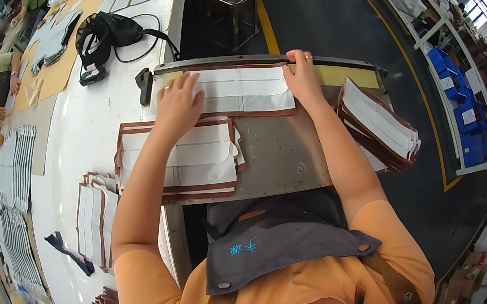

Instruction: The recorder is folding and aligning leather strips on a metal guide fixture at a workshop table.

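In the head view, we see a white panel with brown edges [246,90] lying flat at the far side of a grey metal worktop [277,162], close along a metal bar [228,61]. Our left hand [180,103] is open and palm down over the panel's left end, its fingers reaching toward the far edge. Our right hand [303,77] is at the panel's right end, fingers bent over the bar; we cannot tell whether it grips anything. Nearer to us, under our left forearm, sits a stack of similar panels [198,153]; a tilted bundle [380,119] rests beyond our right forearm. To the left, a white worktop [82,130] carries more brown-edged pieces [98,215] and a black bag [123,27].
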### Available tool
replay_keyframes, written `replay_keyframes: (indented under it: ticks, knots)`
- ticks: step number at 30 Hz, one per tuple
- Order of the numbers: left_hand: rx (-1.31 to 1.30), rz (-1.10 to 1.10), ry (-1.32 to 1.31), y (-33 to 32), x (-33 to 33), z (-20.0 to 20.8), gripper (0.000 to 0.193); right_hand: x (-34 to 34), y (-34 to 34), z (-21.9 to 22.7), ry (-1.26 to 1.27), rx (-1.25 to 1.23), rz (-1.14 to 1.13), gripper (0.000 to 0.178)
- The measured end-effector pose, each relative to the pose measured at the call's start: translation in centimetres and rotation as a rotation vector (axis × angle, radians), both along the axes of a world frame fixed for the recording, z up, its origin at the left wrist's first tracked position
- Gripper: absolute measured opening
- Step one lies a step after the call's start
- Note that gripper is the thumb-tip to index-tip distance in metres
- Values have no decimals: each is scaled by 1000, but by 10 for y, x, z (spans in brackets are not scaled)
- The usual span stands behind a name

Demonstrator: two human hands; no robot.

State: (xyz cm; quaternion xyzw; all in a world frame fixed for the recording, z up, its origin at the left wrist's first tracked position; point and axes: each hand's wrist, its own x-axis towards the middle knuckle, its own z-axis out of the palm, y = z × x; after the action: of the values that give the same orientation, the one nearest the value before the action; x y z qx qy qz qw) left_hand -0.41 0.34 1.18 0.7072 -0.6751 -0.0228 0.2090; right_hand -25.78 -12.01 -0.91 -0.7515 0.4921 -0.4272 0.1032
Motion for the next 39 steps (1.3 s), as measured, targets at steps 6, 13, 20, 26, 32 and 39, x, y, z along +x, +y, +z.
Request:
replay_keyframes:
  ticks: [6,13,20,26,32,39]
  knots:
    - [57,-61,-254,-2,-9,-15,38,-2,36,10,432,18,260,25]
    - [11,-77,-251,-7,-3,-18,38,4,40,6,694,-2,234,44]
    - [25,-90,-192,-10,-4,-15,38,7,34,2,707,-64,205,42]
    - [-46,-103,-210,-8,-3,-15,37,11,43,7,609,-123,225,38]
    - [-27,-126,-149,-7,-6,-8,35,14,45,6,695,-176,193,37]
    - [-11,-131,-175,-4,-6,-9,34,15,45,2,800,-181,185,38]
